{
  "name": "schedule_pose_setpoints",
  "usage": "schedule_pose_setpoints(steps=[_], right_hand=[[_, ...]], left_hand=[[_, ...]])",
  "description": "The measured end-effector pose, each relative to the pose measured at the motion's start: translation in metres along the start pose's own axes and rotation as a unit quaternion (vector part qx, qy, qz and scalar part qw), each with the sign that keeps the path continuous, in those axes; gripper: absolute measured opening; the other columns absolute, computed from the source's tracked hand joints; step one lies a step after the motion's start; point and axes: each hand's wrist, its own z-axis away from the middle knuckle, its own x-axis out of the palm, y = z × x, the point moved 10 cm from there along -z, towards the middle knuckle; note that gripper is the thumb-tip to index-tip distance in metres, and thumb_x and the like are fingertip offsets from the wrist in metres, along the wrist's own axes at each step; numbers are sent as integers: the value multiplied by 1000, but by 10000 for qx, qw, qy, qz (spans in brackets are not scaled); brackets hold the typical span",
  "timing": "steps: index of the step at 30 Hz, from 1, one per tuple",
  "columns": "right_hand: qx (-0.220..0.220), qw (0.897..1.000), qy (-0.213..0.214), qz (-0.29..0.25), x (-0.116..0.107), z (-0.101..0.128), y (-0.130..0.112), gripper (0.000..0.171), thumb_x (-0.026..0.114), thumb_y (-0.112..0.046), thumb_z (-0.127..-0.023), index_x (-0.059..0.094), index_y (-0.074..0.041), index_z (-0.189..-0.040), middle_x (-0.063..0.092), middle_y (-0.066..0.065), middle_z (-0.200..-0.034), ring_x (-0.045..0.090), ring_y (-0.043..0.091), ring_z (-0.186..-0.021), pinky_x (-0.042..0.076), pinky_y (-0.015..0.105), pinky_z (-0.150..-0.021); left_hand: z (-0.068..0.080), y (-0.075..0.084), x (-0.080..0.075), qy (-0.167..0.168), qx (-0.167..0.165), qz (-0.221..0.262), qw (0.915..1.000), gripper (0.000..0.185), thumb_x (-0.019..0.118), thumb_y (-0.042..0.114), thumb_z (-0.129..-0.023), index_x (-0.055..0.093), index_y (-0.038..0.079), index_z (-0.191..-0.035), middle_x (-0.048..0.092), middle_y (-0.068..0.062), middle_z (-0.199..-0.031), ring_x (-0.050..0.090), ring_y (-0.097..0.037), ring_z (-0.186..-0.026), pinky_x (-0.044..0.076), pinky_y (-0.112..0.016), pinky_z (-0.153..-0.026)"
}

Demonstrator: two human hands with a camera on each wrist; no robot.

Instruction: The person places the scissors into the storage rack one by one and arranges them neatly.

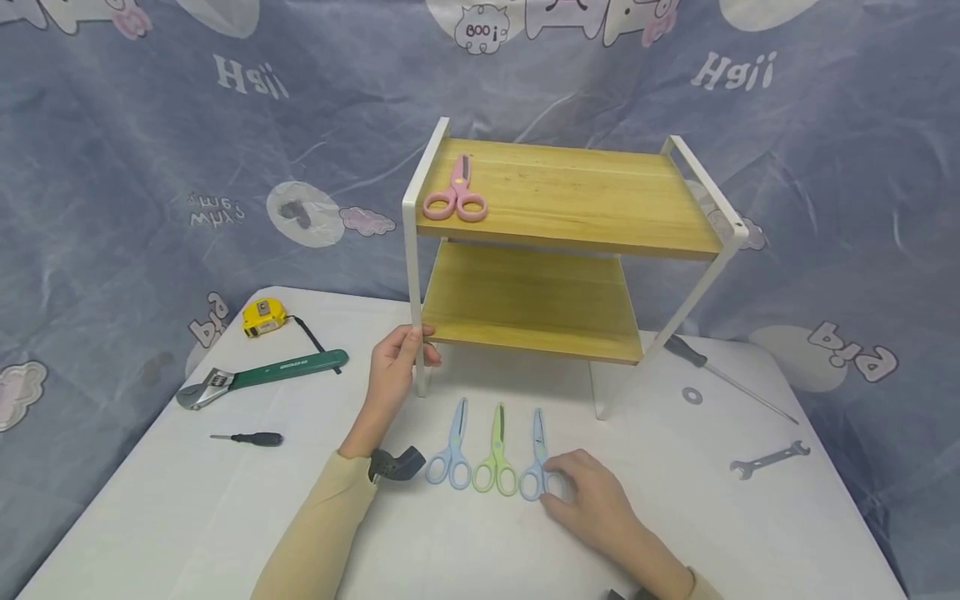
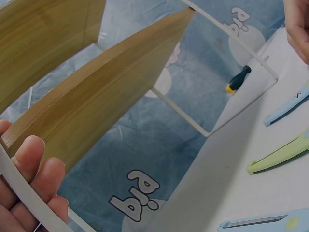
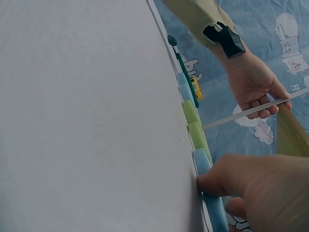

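On the desk, midway between its left and right edges: three scissors before a shelf.
The left hand grips the shelf's left front post; next lie left blue scissors, green scissors and right blue scissors, whose handles the right hand pinches. This last pair looks light, stiff and smooth, probably best held by its loops.

a white table bears a two-tier wooden shelf with pink scissors on its upper board, two blue scissors flanking green scissors, a tape measure, an adjustable wrench, two screwdrivers, a washer and a spanner.
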Motion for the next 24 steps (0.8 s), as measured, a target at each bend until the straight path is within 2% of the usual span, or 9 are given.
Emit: schedule_pose_setpoints(steps=[3, 8, 11, 16, 20, 24], right_hand=[[8, 9999, 103, -75, -2, 0, 1, 40, 88, -16, -67, 71, -20, -103, 69, -5, -95, 61, 6, -82, 55, 26, -74], [-60, 9991, 275, -315, -5, 0, 6, 45, 84, -6, -61, 69, -18, -101, 62, -6, -90, 49, 1, -74, 49, 22, -66], [-38, 9991, 189, -369, -6, -3, 10, 46, 83, -4, -60, 69, -18, -101, 62, -6, -90, 50, 1, -76, 51, 23, -69], [157, 9987, -345, -347, -5, -8, 15, 47, 81, -7, -63, 69, -18, -108, 65, -5, -95, 56, 6, -83, 55, 30, -79], [311, 9964, -659, -436, -5, -9, 18, 52, 80, -9, -66, 68, -17, -116, 68, -4, -99, 61, 9, -91, 56, 33, -84], [59, 9949, -823, -587, -5, -9, 18, 54, 79, -11, -69, 67, -17, -122, 71, -4, -106, 65, 13, -96, 57, 36, -88]], left_hand=[[0, 0, 0, 1, 4, 28, 10000, 31, 46, 16, -109, 66, -8, -111, 68, -28, -78, 70, -10, -71, 57, -27, -76], [-1, -2, -1, 24, -21, 58, 10000, 32, 47, 17, -109, 66, -8, -111, 71, -14, -74, 71, -15, -72, 58, -31, -76], [-1, -3, -1, 22, -20, 40, 10000, 32, 47, 17, -109, 65, -9, -111, 71, -10, -73, 70, -11, -72, 57, -27, -76], [0, -2, 0, 11, 21, 24, 10000, 32, 46, 18, -110, 65, -8, -111, 71, -13, -74, 69, -5, -71, 56, -25, -76], [0, -1, 0, -8, 28, 18, 10000, 33, 47, 19, -110, 66, -8, -111, 71, -6, -73, 69, -6, -71, 56, -25, -77], [0, -2, 0, -28, -8, 39, 10000, 33, 47, 19, -110, 66, -7, -111, 71, -1, -72, 69, -6, -71, 56, -24, -77]])
